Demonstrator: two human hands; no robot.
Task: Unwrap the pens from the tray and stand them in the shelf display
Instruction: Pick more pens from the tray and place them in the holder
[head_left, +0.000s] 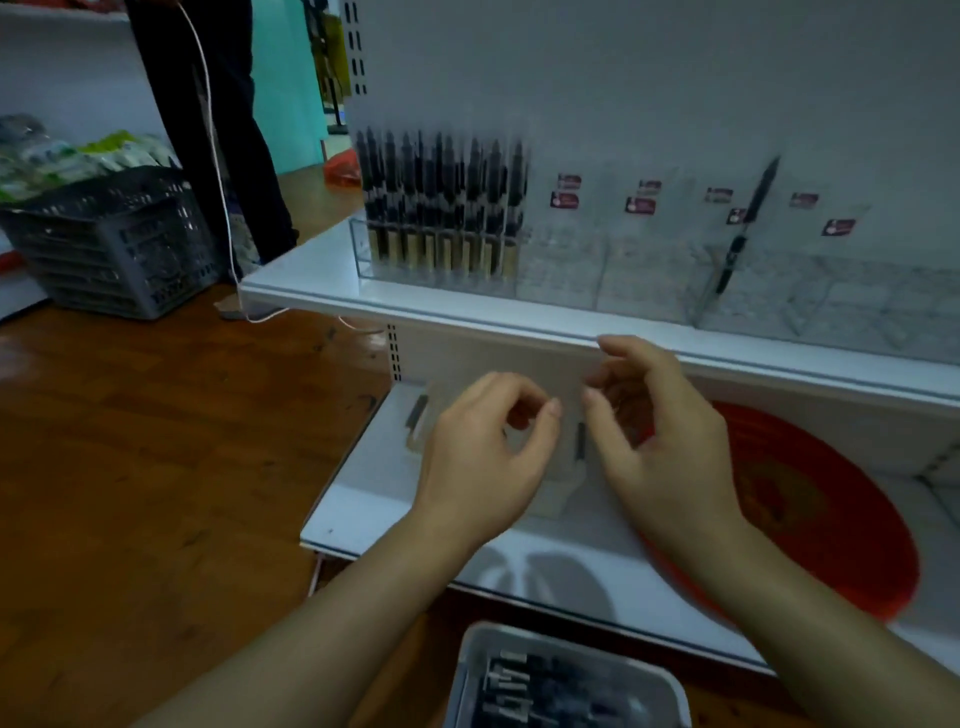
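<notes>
My left hand and my right hand are close together above the lower shelf. A blurred clear wrapper with dark pen parts in it stretches between them, and both hands pinch it with curled fingers. The metal tray at the bottom edge holds several wrapped pens. On the upper shelf stands a clear display. Its left compartment is packed with upright black pens. One single pen leans in a compartment further right.
A red round object lies on the lower shelf right of my hands. A grey plastic basket full of packets sits on the wooden floor at the left, with a person's legs and a white cable behind it.
</notes>
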